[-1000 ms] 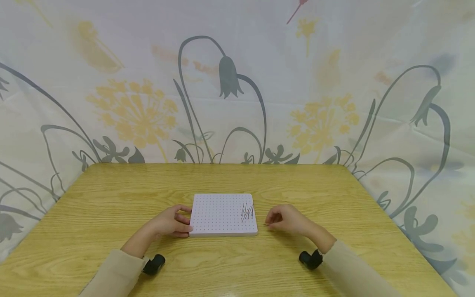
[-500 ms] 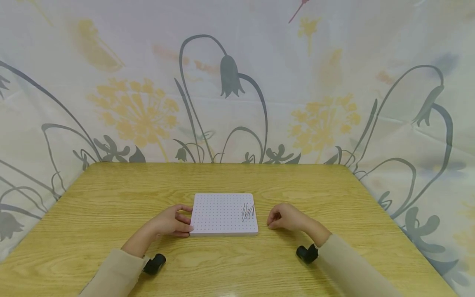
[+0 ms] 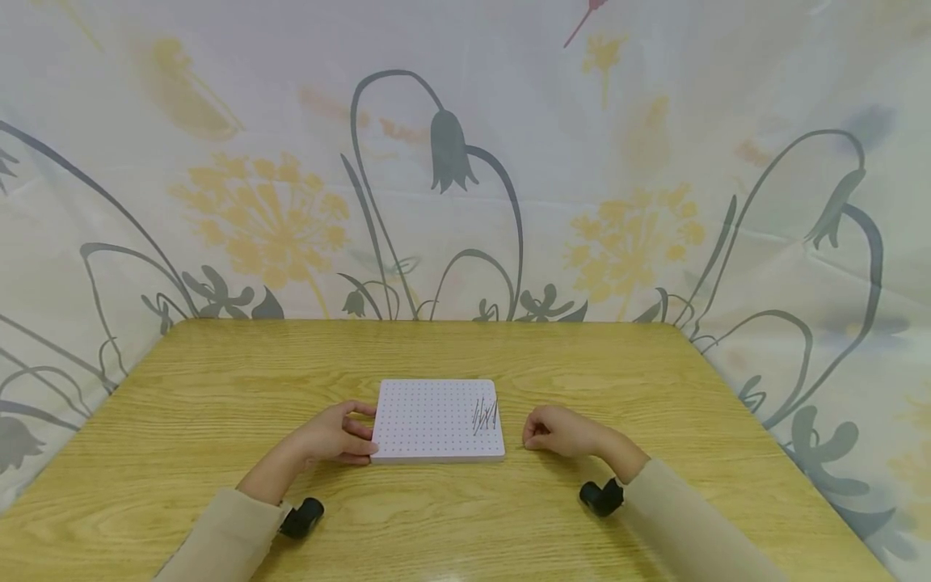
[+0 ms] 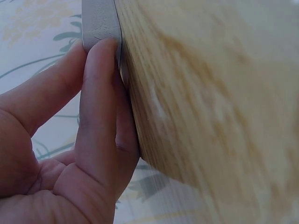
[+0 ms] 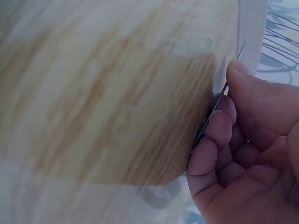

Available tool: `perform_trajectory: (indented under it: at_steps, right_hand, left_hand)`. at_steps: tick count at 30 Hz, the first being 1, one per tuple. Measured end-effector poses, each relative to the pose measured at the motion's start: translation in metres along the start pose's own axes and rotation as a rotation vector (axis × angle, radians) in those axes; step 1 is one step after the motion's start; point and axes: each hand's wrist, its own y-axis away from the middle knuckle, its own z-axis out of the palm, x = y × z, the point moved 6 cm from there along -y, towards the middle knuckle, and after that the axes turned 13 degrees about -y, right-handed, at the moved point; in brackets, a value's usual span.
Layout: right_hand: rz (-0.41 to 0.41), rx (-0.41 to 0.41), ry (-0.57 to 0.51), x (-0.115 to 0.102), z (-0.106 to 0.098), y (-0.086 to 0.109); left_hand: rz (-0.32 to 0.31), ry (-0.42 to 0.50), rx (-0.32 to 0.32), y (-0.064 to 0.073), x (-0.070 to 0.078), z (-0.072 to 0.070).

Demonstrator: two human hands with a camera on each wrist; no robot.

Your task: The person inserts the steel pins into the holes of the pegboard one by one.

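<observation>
A white board (image 3: 429,416) dotted with rows of small holes lies on the table. My left hand (image 3: 338,436) grips its left side, with the thumb over the near corner; in the left wrist view its fingers (image 4: 96,93) meet the board's edge. Several thin dark needles (image 3: 486,416) stand at slants near the board's right side. Just right of the board, low over the table, my right hand (image 3: 563,430) pinches another thin dark needle (image 5: 224,90). In the right wrist view the thumb presses it against the curled fingers, and its tip points toward the board.
The wood-grain table (image 3: 429,525) ends at a hanging sheet (image 3: 291,121) printed with flowers. Black wrist cameras (image 3: 302,518) are strapped under both beige sleeves.
My right hand has shifted slightly to the right, away from the board, still pinching the needle. The left hand keeps its grip, and the board and standing needles look the same.
</observation>
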Motion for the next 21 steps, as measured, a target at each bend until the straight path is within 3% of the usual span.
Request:
perform_trajectory:
  at_steps: [7,15,21]
  right_hand:
    - [0.001,0.041,-0.017,0.002,-0.002,0.002]
    - [-0.062,0.168,-0.085,-0.005,-0.008,0.001]
    - [-0.077,0.213,-0.229,-0.013,-0.008,-0.001]
  left_hand:
    - [0.0,-0.002,0.001,0.0,0.0,0.0]
    - [0.003,-0.006,0.006,-0.001,-0.001,0.0]
    - [-0.003,-0.015,0.01,-0.001,-0.001,0.0]
